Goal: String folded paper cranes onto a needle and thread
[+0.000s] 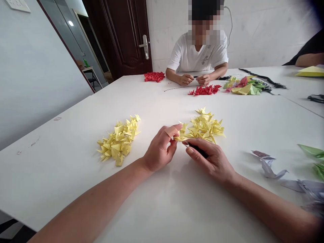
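Head view — left hand, yellow paper crane — perhaps pointing right.

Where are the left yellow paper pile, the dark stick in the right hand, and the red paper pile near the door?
left yellow paper pile (118,140), head view, middle of the heap
dark stick (199,150), head view, shaft beside the fingers
red paper pile (154,76), head view, centre of the heap

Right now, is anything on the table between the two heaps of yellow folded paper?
In the head view, only the left hand reaches into it; otherwise bare white table separates the left heap from the right heap.
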Demonstrator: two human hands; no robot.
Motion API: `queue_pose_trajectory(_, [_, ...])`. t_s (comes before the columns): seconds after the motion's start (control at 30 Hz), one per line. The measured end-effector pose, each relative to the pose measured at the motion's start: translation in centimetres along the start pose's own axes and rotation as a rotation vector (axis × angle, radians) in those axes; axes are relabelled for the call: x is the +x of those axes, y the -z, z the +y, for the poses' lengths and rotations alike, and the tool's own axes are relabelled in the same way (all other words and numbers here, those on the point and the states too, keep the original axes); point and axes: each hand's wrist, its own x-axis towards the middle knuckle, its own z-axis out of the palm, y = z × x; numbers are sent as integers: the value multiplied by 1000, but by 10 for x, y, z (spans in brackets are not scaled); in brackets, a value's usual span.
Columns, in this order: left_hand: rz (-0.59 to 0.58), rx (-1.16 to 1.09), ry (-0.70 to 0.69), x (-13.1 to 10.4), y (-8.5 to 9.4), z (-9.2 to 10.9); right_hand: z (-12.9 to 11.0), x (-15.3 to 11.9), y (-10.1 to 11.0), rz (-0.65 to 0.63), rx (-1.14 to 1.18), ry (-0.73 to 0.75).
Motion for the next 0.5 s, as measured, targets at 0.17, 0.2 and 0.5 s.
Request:
queue_pose_trajectory(0.17, [2,-6,-21,-1,-1,2,1,0,1,-30,62,27])
queue_pose_trajectory(0.2, [0,-8,-23,-2,-1,2,1,0,1,-29,73,25])
queue_pose_trajectory(0.5, [5,-37,-27,-4,-3,4,1,3,1,-76,65,-28])
